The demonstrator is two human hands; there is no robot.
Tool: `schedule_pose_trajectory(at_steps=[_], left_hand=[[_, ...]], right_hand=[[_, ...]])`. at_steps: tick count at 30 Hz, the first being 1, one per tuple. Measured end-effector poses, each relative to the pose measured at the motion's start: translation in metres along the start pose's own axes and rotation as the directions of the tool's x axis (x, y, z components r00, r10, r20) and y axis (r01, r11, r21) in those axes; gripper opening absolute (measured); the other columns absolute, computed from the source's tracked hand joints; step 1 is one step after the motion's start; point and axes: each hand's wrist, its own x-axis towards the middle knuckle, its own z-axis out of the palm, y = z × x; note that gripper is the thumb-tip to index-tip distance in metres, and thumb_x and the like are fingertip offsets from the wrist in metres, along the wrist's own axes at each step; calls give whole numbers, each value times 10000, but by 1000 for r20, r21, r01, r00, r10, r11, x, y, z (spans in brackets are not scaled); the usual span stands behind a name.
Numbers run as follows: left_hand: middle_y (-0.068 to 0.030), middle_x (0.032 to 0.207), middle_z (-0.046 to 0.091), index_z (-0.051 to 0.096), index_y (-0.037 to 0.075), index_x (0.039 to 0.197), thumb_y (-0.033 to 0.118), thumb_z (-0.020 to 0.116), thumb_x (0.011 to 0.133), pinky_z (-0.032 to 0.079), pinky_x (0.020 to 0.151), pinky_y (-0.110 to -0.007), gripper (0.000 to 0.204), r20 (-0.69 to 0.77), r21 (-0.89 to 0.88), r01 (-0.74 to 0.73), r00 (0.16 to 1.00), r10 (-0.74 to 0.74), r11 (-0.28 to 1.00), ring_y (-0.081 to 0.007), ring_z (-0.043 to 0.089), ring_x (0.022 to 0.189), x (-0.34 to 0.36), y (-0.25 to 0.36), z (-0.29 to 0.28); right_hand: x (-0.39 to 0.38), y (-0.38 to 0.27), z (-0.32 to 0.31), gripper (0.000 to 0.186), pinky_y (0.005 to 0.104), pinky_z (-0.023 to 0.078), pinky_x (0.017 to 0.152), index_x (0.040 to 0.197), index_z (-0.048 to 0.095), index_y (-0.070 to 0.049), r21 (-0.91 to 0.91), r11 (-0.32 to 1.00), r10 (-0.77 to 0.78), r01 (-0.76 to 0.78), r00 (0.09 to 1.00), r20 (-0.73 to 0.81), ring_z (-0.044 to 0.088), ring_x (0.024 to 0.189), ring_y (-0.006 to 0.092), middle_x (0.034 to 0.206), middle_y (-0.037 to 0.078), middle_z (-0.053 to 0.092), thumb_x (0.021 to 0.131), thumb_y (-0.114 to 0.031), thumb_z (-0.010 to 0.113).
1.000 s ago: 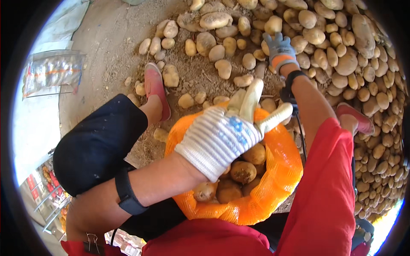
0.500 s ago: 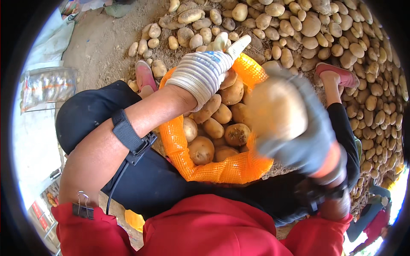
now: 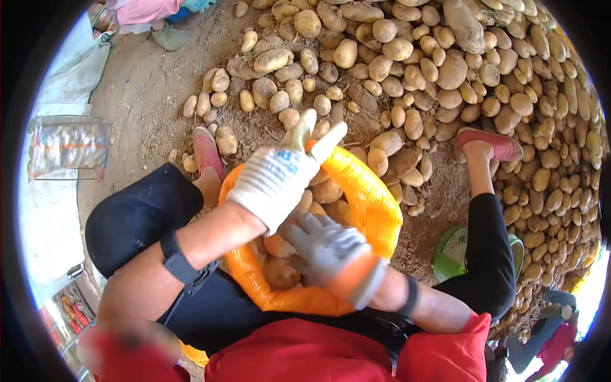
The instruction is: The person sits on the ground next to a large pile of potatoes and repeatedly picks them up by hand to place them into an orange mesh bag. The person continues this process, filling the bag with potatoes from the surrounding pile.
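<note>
An orange mesh bag (image 3: 375,204) with a rolled rim stands between my knees, part-filled with potatoes (image 3: 280,274). At its far left rim is my left hand (image 3: 280,181), in a white striped glove. Two of its fingers point up past the rim, while the rest curl down over the bag and are partly hidden. Inside the mouth of the bag is my right hand (image 3: 331,251), in a grey glove with an orange cuff. Its slightly blurred fingers are apart, resting over the potatoes, with no potato visibly gripped.
A big potato pile (image 3: 541,127) spreads across the far and right ground. Beside my right leg sits a green container (image 3: 449,251). A clear plastic-sided box (image 3: 70,148) stands at the left. Another person (image 3: 550,337) is at the lower right edge.
My right hand has moved left and down from beside the bag, where it held a large potato, into the bag's mouth. The left hand stays at the rim. The view has shifted.
</note>
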Motion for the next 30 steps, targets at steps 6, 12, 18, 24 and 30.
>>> schedule_pose_trajectory(at_steps=[6,12,18,24,30], left_hand=[[-334,1511,331,291,96,1535,66,552,886,564,579,-380,700,15,63,-42,999,42,997,-309,695,703,2,0,-1],[-324,1516,333,349,105,1511,113,618,864,571,631,-391,701,271,98,56,959,-81,994,-336,697,799,7,-6,4],[-320,1510,345,356,105,1507,149,664,853,569,627,-397,724,146,114,24,988,-41,993,-335,692,768,3,-8,13],[-319,1515,337,297,121,1539,134,607,894,540,545,-395,715,91,186,-14,996,-3,982,-292,654,583,6,5,-9],[-321,1543,288,308,138,1540,104,543,911,530,523,-373,672,116,78,-47,993,38,996,-277,652,572,20,7,-4]], right_hand=[[77,191,-103,481,335,523,867,1149,661,19,432,812,542,-393,781,-309,671,956,221,1037,120,713,979,-422,570],[138,283,-78,814,446,519,879,1433,428,2,-486,677,631,-552,776,-2,665,1042,363,1127,215,694,859,-538,634],[79,267,-28,656,437,472,985,1364,517,-28,-457,682,656,-570,753,40,648,1087,389,1142,211,692,888,-475,593],[19,281,-35,510,440,490,969,1324,579,-121,-506,707,666,-495,708,237,643,1090,382,1173,204,674,930,-439,516],[102,350,-27,487,425,495,942,1297,611,-65,339,655,754,-675,609,-244,647,1114,332,1199,207,675,950,-401,557]])
